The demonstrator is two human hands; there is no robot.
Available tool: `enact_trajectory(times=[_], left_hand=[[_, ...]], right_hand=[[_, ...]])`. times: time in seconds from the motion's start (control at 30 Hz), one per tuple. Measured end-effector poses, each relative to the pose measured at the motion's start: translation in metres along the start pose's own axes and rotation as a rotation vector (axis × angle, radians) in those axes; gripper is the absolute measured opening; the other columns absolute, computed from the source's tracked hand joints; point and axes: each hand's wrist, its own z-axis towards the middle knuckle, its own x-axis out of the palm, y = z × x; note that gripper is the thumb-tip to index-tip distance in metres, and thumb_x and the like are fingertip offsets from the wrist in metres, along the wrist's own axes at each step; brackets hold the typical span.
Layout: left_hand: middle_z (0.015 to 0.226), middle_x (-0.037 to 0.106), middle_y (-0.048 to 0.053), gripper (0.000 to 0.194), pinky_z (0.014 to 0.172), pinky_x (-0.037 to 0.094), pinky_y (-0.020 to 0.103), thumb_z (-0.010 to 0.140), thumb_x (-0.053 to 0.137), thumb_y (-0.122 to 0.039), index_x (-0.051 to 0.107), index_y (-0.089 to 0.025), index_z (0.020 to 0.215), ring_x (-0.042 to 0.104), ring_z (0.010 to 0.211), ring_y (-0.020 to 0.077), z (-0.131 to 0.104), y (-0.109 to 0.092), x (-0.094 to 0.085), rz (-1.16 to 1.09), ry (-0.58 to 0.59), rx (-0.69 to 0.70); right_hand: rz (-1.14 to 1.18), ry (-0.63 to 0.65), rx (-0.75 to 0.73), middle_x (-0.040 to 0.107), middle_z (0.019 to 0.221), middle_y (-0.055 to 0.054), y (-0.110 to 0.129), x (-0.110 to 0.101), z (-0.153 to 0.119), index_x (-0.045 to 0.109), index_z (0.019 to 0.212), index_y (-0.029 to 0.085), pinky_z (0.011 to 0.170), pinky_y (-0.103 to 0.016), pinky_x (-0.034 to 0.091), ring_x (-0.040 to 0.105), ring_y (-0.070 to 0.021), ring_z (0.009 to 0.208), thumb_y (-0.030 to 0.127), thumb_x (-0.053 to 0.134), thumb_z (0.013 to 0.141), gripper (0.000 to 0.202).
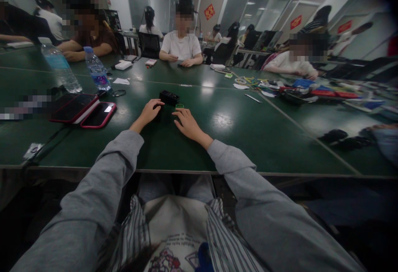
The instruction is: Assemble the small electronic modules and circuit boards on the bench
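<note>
On the green table point(236, 139) in front of me is a small black box point(169, 97), lying on its long side. My left hand point(150, 112) is at the box's left end, fingers stretched and slightly bent; whether the fingertips touch it I cannot tell. A dark patch shows under that hand, too dim to name. Just right of the box lies a small bright green, see-through piece point(179, 106). My right hand point(188, 123) is on the near side of this piece, palm down with its fingers apart. Its fingertips reach close to the green piece.
Left of me are a phone in a red case point(98, 115), a dark tablet-like case point(74, 107) and two water bottles point(98, 71). A pen point(253, 98) and a pile of cables and coloured items point(304, 87) lie right. A person in white point(181, 48) sits opposite.
</note>
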Motion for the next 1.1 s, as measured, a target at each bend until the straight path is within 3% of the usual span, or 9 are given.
enact_trajectory(times=[1.1], left_hand=[[0.124,0.059,0.007,0.026,0.111,0.036,0.041,0.086,0.048,-0.018,0.067,-0.020,0.103,0.052,0.121,0.0200,0.0000,0.0029,0.0005,0.045,0.004,0.031]], right_hand=[[0.023,0.012,0.008,0.044,0.134,-0.013,-0.0011,0.0020,0.0007,0.050,0.127,0.020,0.097,-0.051,0.045,0.037,-0.0287,0.126,0.025,0.044,0.093,0.035]])
